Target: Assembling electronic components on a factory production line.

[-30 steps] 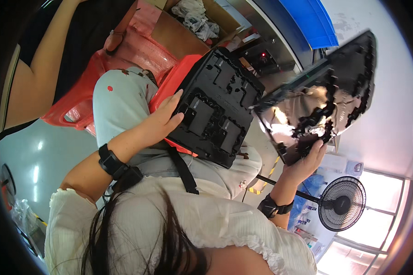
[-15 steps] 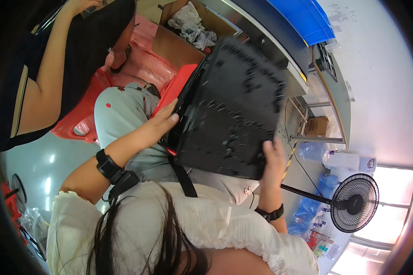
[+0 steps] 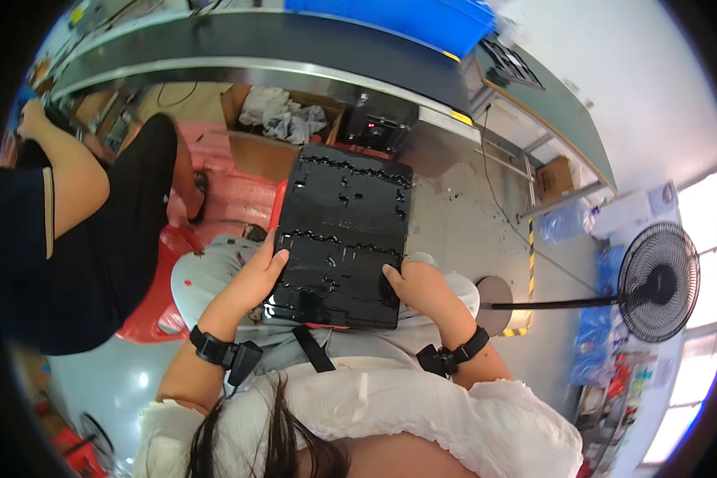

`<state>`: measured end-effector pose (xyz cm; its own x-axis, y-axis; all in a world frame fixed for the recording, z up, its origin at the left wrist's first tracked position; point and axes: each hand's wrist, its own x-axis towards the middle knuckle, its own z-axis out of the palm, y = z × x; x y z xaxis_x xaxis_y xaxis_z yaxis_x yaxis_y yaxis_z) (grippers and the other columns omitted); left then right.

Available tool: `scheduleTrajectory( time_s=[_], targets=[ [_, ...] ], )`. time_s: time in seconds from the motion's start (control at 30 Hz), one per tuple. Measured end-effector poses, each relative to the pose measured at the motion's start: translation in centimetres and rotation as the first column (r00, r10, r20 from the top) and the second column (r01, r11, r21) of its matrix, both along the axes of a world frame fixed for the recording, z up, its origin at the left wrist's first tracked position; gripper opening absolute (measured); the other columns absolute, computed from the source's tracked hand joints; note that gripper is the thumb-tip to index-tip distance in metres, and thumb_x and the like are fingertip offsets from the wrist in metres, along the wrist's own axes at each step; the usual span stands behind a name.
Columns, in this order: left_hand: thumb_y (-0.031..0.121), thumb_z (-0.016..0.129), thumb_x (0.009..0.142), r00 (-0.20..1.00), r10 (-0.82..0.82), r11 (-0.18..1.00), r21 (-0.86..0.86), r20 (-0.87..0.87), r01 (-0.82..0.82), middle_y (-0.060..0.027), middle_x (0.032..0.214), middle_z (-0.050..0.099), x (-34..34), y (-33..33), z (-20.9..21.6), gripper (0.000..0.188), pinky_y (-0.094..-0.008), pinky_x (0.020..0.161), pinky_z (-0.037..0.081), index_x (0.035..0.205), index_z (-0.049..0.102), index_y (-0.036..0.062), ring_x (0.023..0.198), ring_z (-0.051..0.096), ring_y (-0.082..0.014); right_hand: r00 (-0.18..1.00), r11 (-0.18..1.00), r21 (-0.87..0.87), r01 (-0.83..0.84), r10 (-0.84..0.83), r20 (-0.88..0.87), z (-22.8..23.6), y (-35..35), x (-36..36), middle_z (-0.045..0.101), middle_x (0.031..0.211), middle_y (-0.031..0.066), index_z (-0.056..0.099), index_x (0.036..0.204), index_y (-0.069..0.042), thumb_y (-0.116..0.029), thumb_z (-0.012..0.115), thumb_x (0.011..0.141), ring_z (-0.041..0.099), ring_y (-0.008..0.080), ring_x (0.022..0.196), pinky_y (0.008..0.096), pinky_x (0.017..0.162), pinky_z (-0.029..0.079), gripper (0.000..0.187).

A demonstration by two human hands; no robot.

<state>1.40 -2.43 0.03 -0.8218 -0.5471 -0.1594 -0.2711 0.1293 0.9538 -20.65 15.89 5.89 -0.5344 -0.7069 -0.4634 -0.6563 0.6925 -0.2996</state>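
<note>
A glossy black moulded plastic tray (image 3: 342,215), with rows of small notches and raised shapes, lies across my lap. My left hand (image 3: 261,272) grips its left edge, thumb on top and fingers underneath. On the opposite edge, my right hand (image 3: 419,284) holds it the same way, its thumb resting on the surface. A red part (image 3: 278,204) shows along the tray's left side and below its near edge; what it belongs to is hidden beneath the tray.
Ahead runs a conveyor belt (image 3: 239,40) with a blue crate (image 3: 398,20) on it. Under it stands a cardboard box (image 3: 263,154) of crumpled plastic. A seated co-worker (image 3: 95,247) is at my left. A black fan (image 3: 658,283) stands to my right, near a side table (image 3: 546,119).
The tray has swung from a tilted, slanting position to lie straighter across my lap. My right hand has moved in along its edge. My view has turned, showing more of the conveyor.
</note>
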Motion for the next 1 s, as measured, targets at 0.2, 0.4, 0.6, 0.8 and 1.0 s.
scheduleTrajectory(
  time_s=[0.2, 0.4, 0.6, 0.8, 1.0],
  targets=[
    [0.026, 0.041, 0.099, 0.983, -0.100, 0.993, 0.074, 0.156, 0.089, -0.0089, 0.128, 0.049, 1.2, -0.6, 0.4, 0.047, -0.0296, 0.101, 0.033, 0.139, 0.034, 0.0018, 0.118, 0.044, -0.0172, 0.990, 0.991, -0.063, -0.116, 0.120, 0.070, -0.8, 0.8, -0.7, 0.063, 0.074, 0.0229, 0.063, 0.078, 0.004, -0.045, 0.046, 0.091, 0.062, 0.0380, 0.075, 0.0447, 0.070, 0.049, 0.053],
    [0.030, 0.041, 0.098, 0.942, -0.031, 0.987, 0.158, 0.334, -0.023, -0.0123, 0.122, 0.052, 1.2, 0.0, 1.8, 0.050, -0.0308, 0.098, 0.035, 0.138, 0.035, 0.0004, 0.112, 0.047, -0.0202, 0.985, 0.991, -0.103, -0.088, 0.102, 0.138, -1.0, 1.7, -1.2, 0.065, 0.077, 0.0212, 0.067, 0.077, 0.002, -0.053, 0.041, 0.091, 0.064, 0.0365, 0.077, 0.0451, 0.069, 0.050, 0.063],
    [0.030, 0.049, 0.094, 0.674, 0.071, 0.742, -0.490, 0.736, 0.458, -0.0268, 0.127, 0.049, -1.6, 0.4, 7.6, 0.054, -0.0392, 0.103, 0.034, 0.133, 0.037, -0.0053, 0.123, 0.044, -0.0378, 0.651, 0.955, -0.133, 0.264, -0.075, 0.755, -7.3, 3.2, -8.8, 0.065, 0.080, 0.0185, 0.061, 0.101, 0.003, -0.054, 0.039, 0.092, 0.064, 0.0270, 0.065, 0.0370, 0.052, 0.050, 0.063],
    [0.022, 0.060, 0.087, 0.753, -0.330, 0.279, -0.703, 0.570, 0.654, -0.0185, 0.131, 0.047, -15.2, 5.9, 13.7, 0.039, -0.0455, 0.104, 0.032, 0.119, 0.055, 0.0011, 0.127, 0.040, -0.0362, 0.514, 0.835, -0.138, 0.532, -0.189, 0.837, -15.9, 5.6, -9.8, 0.063, 0.077, 0.0137, 0.058, 0.099, 0.002, -0.037, 0.051, 0.092, 0.062, 0.0225, 0.058, 0.0320, 0.048, 0.048, 0.040],
    [0.022, 0.056, 0.088, 0.319, -0.561, -0.127, -0.461, 0.764, 0.878, -0.0126, 0.128, 0.054, -22.8, 6.5, 7.0, 0.029, -0.0468, 0.110, 0.025, 0.109, 0.063, 0.0044, 0.128, 0.041, -0.0289, 0.535, 0.814, -0.239, 0.529, -0.102, 0.838, -17.2, 5.9, -10.4, 0.063, 0.079, 0.0152, 0.059, 0.098, 0.003, -0.033, 0.052, 0.091, 0.063, 0.0246, 0.062, 0.0363, 0.055, 0.050, 0.037]
  ],
)
